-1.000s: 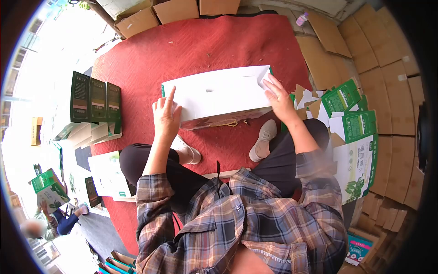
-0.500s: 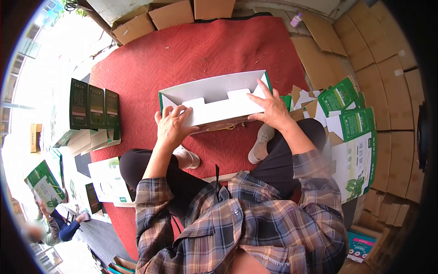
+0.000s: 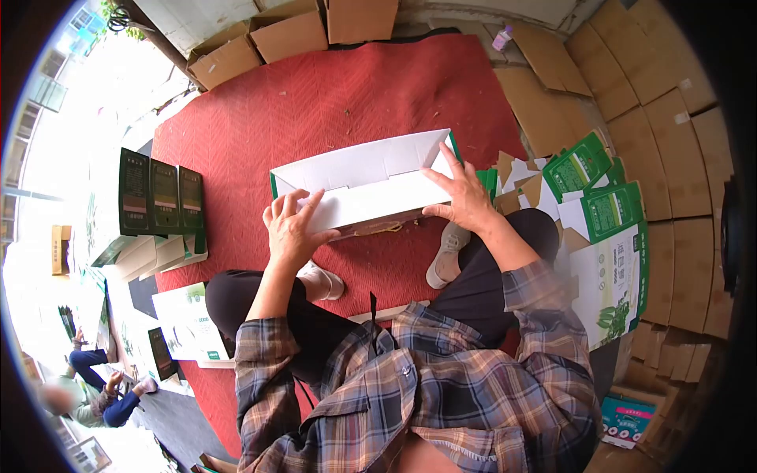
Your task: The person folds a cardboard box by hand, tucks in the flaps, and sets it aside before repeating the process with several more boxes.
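Between my knees, a carton with a white inside and green edges stands above the red mat. Its long far wall is upright, and a white panel lies folded inward along the near side. My left hand grips the near left corner, fingertips on the white panel and thumb at the near outer side. At the right end, my right hand holds the carton with fingers spread over the end wall and panel, its thumb by the near edge. The carton's underside is hidden.
Dark-fronted green boxes stand at the left. Flattened green and white cartons are piled at my right. Brown cardboard boxes line the back, with more stacked at right. A co-worker sits at lower left.
The white panel's tabs have gone down into the carton, and both my hands have followed slightly. The co-worker's green and white carton is no longer held up.
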`<state>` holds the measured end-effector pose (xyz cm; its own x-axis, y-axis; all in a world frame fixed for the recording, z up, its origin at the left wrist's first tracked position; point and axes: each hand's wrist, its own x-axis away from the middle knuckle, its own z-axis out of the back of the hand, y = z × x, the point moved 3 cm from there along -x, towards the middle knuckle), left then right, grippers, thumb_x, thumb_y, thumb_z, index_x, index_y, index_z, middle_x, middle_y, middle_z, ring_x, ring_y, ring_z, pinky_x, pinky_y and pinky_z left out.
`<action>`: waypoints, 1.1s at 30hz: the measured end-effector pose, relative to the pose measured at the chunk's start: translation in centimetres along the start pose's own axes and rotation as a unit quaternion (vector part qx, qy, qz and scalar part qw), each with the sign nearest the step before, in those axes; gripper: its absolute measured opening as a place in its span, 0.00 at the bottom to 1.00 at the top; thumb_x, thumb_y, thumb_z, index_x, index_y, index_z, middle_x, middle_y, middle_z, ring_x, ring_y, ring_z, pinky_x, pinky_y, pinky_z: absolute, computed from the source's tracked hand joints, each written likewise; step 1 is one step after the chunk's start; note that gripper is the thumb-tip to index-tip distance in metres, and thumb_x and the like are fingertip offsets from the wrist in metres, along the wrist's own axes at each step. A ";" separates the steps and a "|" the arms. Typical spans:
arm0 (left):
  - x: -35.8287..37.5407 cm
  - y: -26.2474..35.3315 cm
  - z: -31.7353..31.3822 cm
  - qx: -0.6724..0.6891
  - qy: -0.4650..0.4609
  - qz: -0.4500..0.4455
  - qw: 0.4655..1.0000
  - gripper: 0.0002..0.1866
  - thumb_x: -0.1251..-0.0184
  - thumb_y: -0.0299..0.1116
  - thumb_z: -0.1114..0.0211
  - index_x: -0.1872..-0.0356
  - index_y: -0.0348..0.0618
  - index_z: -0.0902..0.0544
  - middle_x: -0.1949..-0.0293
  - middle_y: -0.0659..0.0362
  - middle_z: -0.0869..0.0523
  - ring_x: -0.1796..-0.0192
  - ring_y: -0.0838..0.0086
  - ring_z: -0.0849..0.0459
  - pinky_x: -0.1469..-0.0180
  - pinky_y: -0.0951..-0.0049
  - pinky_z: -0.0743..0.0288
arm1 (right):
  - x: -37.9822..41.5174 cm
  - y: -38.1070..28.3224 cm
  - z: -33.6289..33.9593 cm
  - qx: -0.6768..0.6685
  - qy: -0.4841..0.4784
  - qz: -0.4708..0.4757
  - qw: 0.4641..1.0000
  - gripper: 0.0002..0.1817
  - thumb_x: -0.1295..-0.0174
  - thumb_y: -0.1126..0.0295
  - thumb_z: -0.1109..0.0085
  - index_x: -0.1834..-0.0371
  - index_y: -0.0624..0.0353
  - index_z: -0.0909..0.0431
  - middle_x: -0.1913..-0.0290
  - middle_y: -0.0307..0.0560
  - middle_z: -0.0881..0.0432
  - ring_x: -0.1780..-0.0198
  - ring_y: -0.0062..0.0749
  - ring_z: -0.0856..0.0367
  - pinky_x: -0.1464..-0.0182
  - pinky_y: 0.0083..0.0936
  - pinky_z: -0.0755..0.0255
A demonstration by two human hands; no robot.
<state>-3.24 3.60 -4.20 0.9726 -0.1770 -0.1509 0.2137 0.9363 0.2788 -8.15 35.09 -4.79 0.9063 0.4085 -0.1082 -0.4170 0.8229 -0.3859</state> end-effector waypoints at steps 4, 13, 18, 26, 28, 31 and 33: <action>0.2 -3.8 -1.1 0.198 0.166 0.090 0.962 0.37 0.45 0.49 0.30 0.34 0.50 0.31 0.42 0.50 0.29 0.42 0.58 0.32 0.38 0.58 0.39 | -0.4 1.6 0.1 -0.206 0.172 0.003 0.963 0.35 0.41 0.44 0.41 0.38 0.56 0.29 0.28 0.57 0.44 0.36 0.51 0.36 0.38 0.43 0.35; 1.2 -8.1 -4.3 0.544 -0.051 0.506 0.668 0.35 0.27 0.60 0.59 0.34 0.40 0.33 0.44 0.52 0.22 0.46 0.66 0.23 0.45 0.69 0.29 | -0.6 7.9 -3.1 -0.402 -0.074 -0.503 0.761 0.37 0.30 0.40 0.63 0.39 0.65 0.30 0.39 0.52 0.26 0.39 0.38 0.28 0.39 0.33 0.34; 1.2 -6.7 -2.1 0.699 0.022 0.282 0.657 0.28 0.25 0.52 0.56 0.46 0.35 0.24 0.44 0.48 0.22 0.44 0.64 0.23 0.43 0.67 0.30 | -0.1 7.8 -1.5 -0.515 0.002 -0.335 0.789 0.38 0.34 0.37 0.59 0.38 0.62 0.29 0.40 0.48 0.25 0.40 0.34 0.27 0.37 0.29 0.37; 1.1 -6.5 -1.1 0.687 0.137 0.286 0.653 0.26 0.27 0.53 0.54 0.41 0.42 0.28 0.52 0.55 0.20 0.54 0.72 0.22 0.53 0.67 0.28 | 0.0 7.9 0.3 -0.584 0.171 -0.340 0.717 0.24 0.38 0.47 0.42 0.53 0.57 0.21 0.50 0.40 0.22 0.42 0.26 0.30 0.38 0.26 0.41; 1.1 -7.0 -2.2 0.659 0.043 0.307 0.685 0.28 0.26 0.56 0.57 0.39 0.44 0.30 0.47 0.58 0.23 0.51 0.72 0.23 0.51 0.66 0.28 | 0.3 8.0 -0.8 -0.558 0.114 -0.345 0.747 0.23 0.36 0.53 0.46 0.44 0.54 0.24 0.50 0.38 0.21 0.45 0.27 0.28 0.40 0.30 0.38; 1.9 -6.7 -2.9 0.576 -0.053 0.343 0.740 0.31 0.27 0.59 0.62 0.37 0.46 0.32 0.43 0.59 0.25 0.47 0.72 0.24 0.47 0.59 0.28 | 0.6 7.3 -1.4 -0.590 0.017 -0.352 0.726 0.19 0.37 0.59 0.48 0.44 0.52 0.24 0.52 0.37 0.20 0.51 0.25 0.25 0.46 0.30 0.33; 2.4 -6.9 -3.1 0.670 -0.059 0.303 0.675 0.24 0.27 0.48 0.50 0.38 0.44 0.31 0.43 0.58 0.25 0.45 0.68 0.24 0.46 0.57 0.26 | 0.8 8.1 -2.2 -0.601 0.025 -0.329 0.727 0.17 0.37 0.62 0.48 0.46 0.50 0.23 0.54 0.37 0.19 0.55 0.24 0.24 0.52 0.29 0.31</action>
<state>-2.70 -2.31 -9.46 0.9018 0.0178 0.4317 -0.4135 -0.2541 0.8743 -10.64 41.22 -10.08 0.8963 0.0424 0.4414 0.4432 -0.1196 -0.8884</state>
